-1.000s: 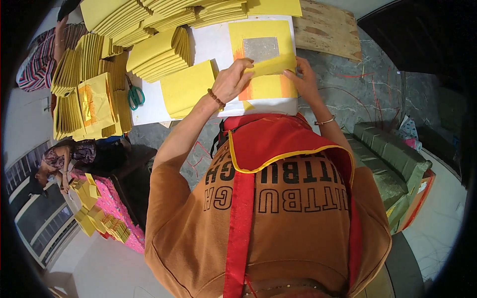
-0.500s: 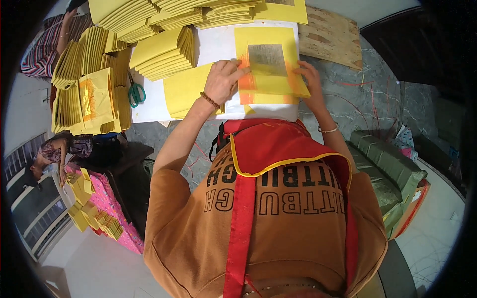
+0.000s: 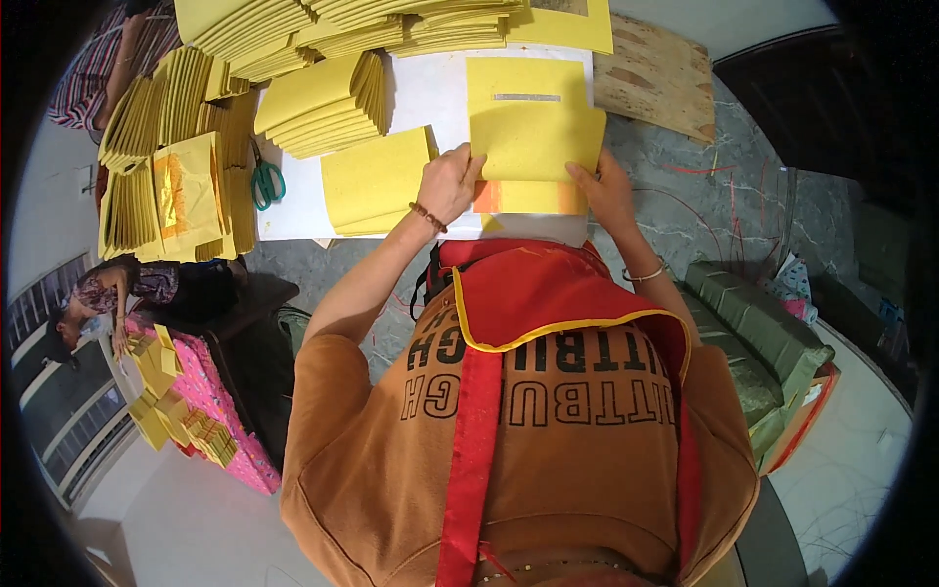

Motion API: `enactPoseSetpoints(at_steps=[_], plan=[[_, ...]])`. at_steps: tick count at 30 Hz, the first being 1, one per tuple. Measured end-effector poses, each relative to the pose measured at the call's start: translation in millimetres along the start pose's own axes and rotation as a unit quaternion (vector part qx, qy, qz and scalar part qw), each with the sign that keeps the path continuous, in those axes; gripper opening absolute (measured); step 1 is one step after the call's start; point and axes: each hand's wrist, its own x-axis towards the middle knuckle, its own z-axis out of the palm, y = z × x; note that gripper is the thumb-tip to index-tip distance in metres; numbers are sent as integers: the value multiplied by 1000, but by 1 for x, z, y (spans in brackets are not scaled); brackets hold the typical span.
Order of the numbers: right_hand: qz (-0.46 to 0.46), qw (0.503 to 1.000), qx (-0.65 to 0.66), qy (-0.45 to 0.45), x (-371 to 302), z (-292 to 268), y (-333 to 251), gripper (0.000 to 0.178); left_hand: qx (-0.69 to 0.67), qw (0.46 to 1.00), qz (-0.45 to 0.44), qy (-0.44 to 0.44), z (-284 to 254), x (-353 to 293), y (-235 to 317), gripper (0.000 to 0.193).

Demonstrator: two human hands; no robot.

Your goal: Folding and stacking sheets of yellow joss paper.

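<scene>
In front of me on the white-topped table [image 3: 298, 201] lies a yellow paper sheet [image 3: 535, 147] with its near part folded up and away. That flap covers most of a silver-grey patch [image 3: 528, 98], and a thin strip of it still shows. An orange band [image 3: 533, 198] runs along the near edge. My left hand [image 3: 450, 184], wearing a beaded bracelet, pinches the sheet's left edge with curled fingers. At the right edge my right hand [image 3: 603, 188] grips the paper, thumb on top. Beside my left hand is another folded yellow sheet [image 3: 377, 186].
Fanned stacks of folded yellow paper [image 3: 323, 103] fill the table's left and far side. Green-handled scissors [image 3: 266, 184] lie near the left edge. A plywood board [image 3: 655, 78] is at the far right. Another person [image 3: 127, 293] works by a pink-covered table [image 3: 230, 411]; a striped-clad person is far left.
The near flap of the yellow sheet has been brought farther over, hiding most of the silver-grey patch. Both hands have shifted toward me along the sheet's edges.
</scene>
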Motion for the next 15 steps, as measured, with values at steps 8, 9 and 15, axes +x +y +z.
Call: enactPoseSetpoints(at_steps=[8, 9, 15], plan=[[85, 996, -28, 6, 11, 3, -15, 46, -100, 990, -87, 49, 8, 11, 0, 33], [65, 998, -16, 3, 11, 5, -10, 45, -99, 988, -113, 27, 3, 12, 7, 41], [31, 999, -43, -4, 16, 7, -5, 38, -29, 999, 10, 30, 11, 11, -5, 43]])
